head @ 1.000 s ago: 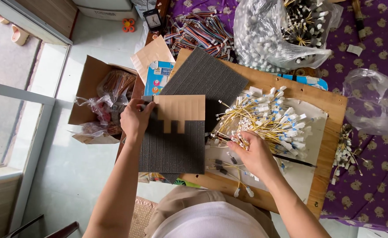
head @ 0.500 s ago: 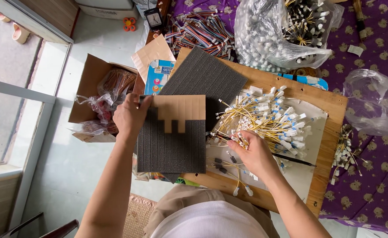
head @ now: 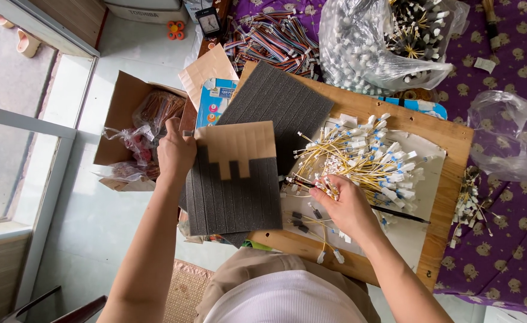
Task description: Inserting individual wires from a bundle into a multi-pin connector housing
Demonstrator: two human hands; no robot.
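A dark grey foam pad (head: 233, 191), ribbed in straight lengthwise grooves and square in outline, is held at its upper left corner by the left hand (head: 175, 154). A tan cardboard sheet (head: 239, 146) with a stepped lower edge is laid over the pad's upper part. The fingers of this hand are curled and pressed together around the pad's edge, and the forearm runs up from the lower frame. A second ribbed foam pad (head: 281, 104) lies tilted just above the first, partly covered by it.

To the right of the pad, a heap of thin yellow wires (head: 359, 158) with small white plastic ends is spread on a pale sheet atop a wooden board (head: 449, 179). The right hand (head: 344, 206) rests on the near edge of this heap, its fingertips closed in a pinch on a few wires; the wrist is bent inward toward the pad.

Above the board, a clear plastic bag (head: 371, 48) stuffed with more white-ended wires is seen, with a bundle of coloured wires (head: 269, 36) beside it. Left of the pad, an open cardboard box (head: 122, 110) holding crinkled plastic bags stands on the pale floor. An empty-looking clear bag (head: 509, 134) lies on the purple patterned cloth (head: 515, 239) right of the board.
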